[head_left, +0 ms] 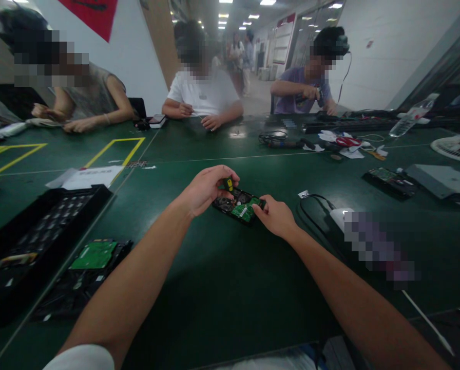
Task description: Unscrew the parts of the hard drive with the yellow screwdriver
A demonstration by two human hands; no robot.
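Observation:
A black hard drive (240, 205) with a green circuit board lies on the green table in front of me. My left hand (209, 189) is closed around a black-and-yellow screwdriver (229, 183) above the drive's left end; its tip is hidden by my fingers. At the opposite end, my right hand (276, 216) grips the drive's right edge between thumb and fingers.
To the left are a long black tray (25, 241) and another drive with a green board (95, 255). A phone (372, 241) with a cable lies to the right, near a grey box (443, 181) and a further drive (389, 182). Three people sit across the table.

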